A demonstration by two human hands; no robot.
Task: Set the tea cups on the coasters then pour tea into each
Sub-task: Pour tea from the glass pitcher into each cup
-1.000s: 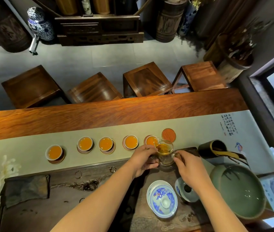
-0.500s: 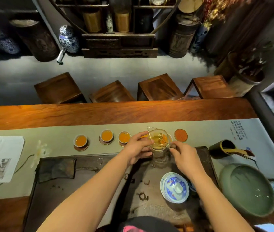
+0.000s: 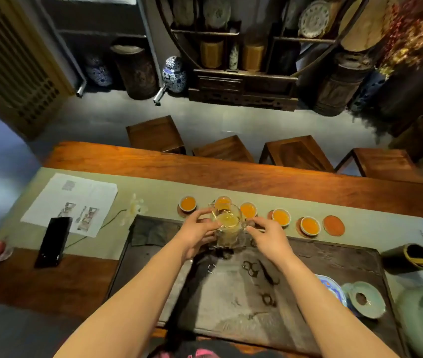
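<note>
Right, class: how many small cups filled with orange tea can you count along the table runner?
5, in a row: far-left cup, second cup partly behind the glass pitcher, third cup, fourth cup, fifth cup.

clear glass pitcher [image 3: 228, 224], glossy wood table [image 3: 231, 177], seemingly stone tray [image 3: 308, 293]

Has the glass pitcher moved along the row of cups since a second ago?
Yes. The glass pitcher went leftward along the row: it was by the rightmost cup next to the empty coaster; now it fronts the second cup from the left.

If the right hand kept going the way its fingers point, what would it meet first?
Most likely the glass pitcher: the right hand points up-left, its fingertips already at the pitcher's side. Whether they touch is unclear.
</note>
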